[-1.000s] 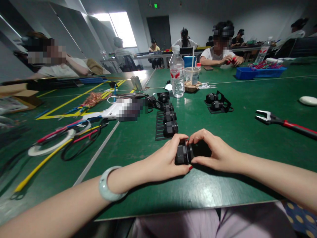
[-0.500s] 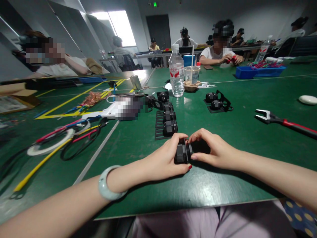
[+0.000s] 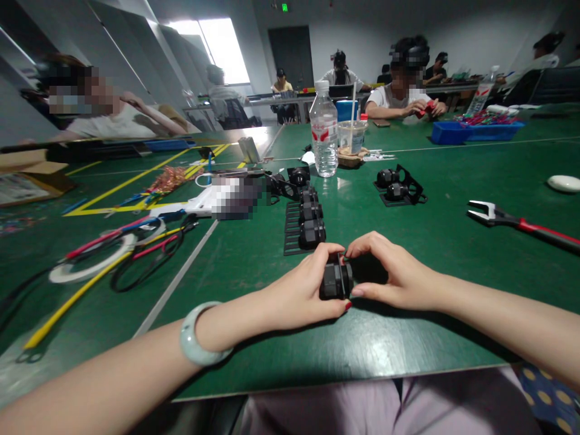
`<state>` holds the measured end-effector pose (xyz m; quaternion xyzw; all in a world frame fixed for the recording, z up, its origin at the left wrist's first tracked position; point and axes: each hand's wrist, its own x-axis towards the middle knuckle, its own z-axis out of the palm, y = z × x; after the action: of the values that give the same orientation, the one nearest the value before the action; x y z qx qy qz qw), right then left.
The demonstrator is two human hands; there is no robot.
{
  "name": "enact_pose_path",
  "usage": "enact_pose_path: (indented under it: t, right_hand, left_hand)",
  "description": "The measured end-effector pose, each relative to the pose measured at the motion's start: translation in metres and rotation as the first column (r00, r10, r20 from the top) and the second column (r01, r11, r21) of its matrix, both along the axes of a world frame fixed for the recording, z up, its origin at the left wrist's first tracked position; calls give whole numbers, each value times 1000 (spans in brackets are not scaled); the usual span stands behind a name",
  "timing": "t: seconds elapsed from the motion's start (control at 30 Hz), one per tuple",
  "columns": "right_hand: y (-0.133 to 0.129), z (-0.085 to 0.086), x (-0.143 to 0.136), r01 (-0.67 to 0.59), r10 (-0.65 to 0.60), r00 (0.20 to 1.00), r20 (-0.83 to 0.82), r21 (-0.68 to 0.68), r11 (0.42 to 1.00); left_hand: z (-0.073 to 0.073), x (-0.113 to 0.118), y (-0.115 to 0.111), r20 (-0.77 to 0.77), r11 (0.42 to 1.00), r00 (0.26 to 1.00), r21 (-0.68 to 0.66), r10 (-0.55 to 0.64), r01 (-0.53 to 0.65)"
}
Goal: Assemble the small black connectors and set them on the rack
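Note:
A black plastic cable gland [image 3: 330, 281] lies on its side just above the table, with a thin flat plate around its middle. My left hand [image 3: 296, 290] wraps the hexagonal left end, thumb below and fingers over the top. From the other side, my right hand [image 3: 401, 275] pinches the round locknut [image 3: 348, 279] at the gland's right end between thumb and fingers. Behind my hands stands a row of similar black glands [image 3: 312, 232] on slotted plates. Another pair of glands [image 3: 396, 191] on a black bracket sits farther right.
Adjustable pliers [image 3: 521, 223] with red-black handles lie right. A water bottle [image 3: 324, 136] and a plastic cup [image 3: 352, 138] stand ahead. Cables [image 3: 81, 296] and a white tape roll [image 3: 58, 277] are left. The table's front edge [image 3: 339, 383] is close. Co-workers sit across the table.
The fingers of my right hand have shifted very slightly at the locknut. My left hand holds the gland in the same place. A co-worker at the left has moved a hand away from the head.

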<state>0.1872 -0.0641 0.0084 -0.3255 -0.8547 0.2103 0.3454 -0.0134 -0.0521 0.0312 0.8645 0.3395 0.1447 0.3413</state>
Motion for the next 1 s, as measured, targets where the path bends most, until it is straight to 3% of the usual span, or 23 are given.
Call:
enact_pose_path:
  t: [0.43,1.0]
  right_hand:
    - [-1,-1,-1,-69,71,997,-30,59,996]
    - [-1,-4,-3,-8,9,1000,-25,38,999]
  left_hand:
    - [0,0,1,-10,999,999,10,-33,33]
    - [0,1,1,0,1000,1000,14,-19,19]
